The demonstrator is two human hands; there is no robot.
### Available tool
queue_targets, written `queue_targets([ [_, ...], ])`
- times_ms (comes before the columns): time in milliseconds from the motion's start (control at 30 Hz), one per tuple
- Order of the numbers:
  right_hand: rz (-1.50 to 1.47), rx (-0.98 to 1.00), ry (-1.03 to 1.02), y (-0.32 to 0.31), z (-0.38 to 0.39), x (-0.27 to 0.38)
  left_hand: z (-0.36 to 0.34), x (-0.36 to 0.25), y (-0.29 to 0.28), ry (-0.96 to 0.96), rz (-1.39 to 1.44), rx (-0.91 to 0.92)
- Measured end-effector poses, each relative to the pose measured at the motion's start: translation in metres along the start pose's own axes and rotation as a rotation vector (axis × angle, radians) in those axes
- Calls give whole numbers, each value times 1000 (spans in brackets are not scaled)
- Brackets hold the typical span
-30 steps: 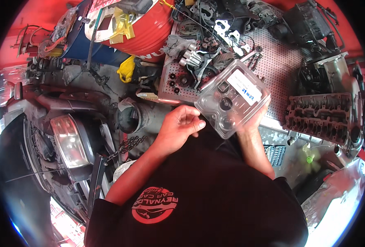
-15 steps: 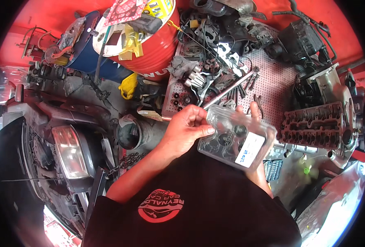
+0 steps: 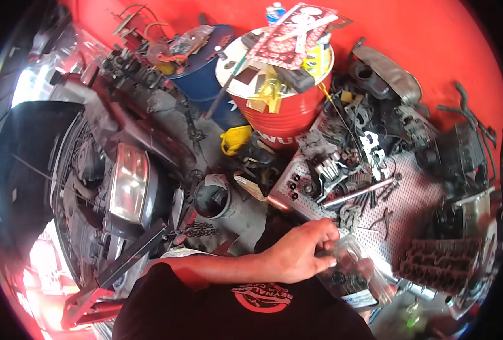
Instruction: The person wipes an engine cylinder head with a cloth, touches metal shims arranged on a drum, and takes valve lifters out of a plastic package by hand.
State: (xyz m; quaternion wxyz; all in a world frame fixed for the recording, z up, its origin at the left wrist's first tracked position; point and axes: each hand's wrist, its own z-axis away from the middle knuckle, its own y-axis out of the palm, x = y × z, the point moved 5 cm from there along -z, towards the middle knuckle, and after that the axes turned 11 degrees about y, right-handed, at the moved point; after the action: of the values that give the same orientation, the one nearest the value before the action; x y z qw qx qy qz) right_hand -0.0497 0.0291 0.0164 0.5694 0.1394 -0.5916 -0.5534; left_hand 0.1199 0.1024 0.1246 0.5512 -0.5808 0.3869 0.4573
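Note:
My left hand [image 3: 303, 249] reaches across my front, its thumb and curled fingers closed at the upper left edge of a clear plastic box [image 3: 358, 269]. Several round black parts [image 3: 345, 279] show through the box, and a white label [image 3: 360, 298] is stuck on its near end. My right hand [image 3: 391, 290] supports the box from below and the right side. Most of that hand is hidden behind the box. Just beyond the box lies a perforated metal tabletop [image 3: 404, 198] with a long metal bar tool [image 3: 359, 191] and loose engine parts.
A red drum [image 3: 285, 122] and a blue drum [image 3: 206, 85] stand at the back. On the right sits a cylinder head [image 3: 438, 260]. A car front with a headlight [image 3: 129, 181] is at left, near a grey pipe-like container [image 3: 211, 198] and a chain [image 3: 197, 229].
The view has swung left and up, so the scene sits lower and farther right. The box is now lower in view, still held, and less of my right hand shows.

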Motion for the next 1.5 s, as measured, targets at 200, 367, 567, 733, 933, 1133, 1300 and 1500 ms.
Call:
queue_targets([
  [200, 73, -19, 27, -12, -9, 1, 0, 5, 0, 39, -40, 26],
  [367, 111, -12, 39, -13, -6, 3, -3, 20, 13, 103, -161, -50],
  [567, 132, 2, 40, -14, 4, 2, -1, 6, 18, 310, -237, -103],
  [733, 111, 16, 3, -9, 11, 5, -20, 11, 20, 313, -265, -93],
  [933, -10, 182, -51, 25, -8, 6, -19, 8, 15, 215, -239, 27],
  [1133, -104, 193, -106, 14, -6, -5, -32, 11, 27, 83, -213, 215],
  [1300, -109, 226, 101, 8, -2, -14, -29, 16, 32, 64, -158, 251],
  [1500, -99, 206, 16, 10, -2, -13, -24, 2, 32, 182, -242, 223],
])
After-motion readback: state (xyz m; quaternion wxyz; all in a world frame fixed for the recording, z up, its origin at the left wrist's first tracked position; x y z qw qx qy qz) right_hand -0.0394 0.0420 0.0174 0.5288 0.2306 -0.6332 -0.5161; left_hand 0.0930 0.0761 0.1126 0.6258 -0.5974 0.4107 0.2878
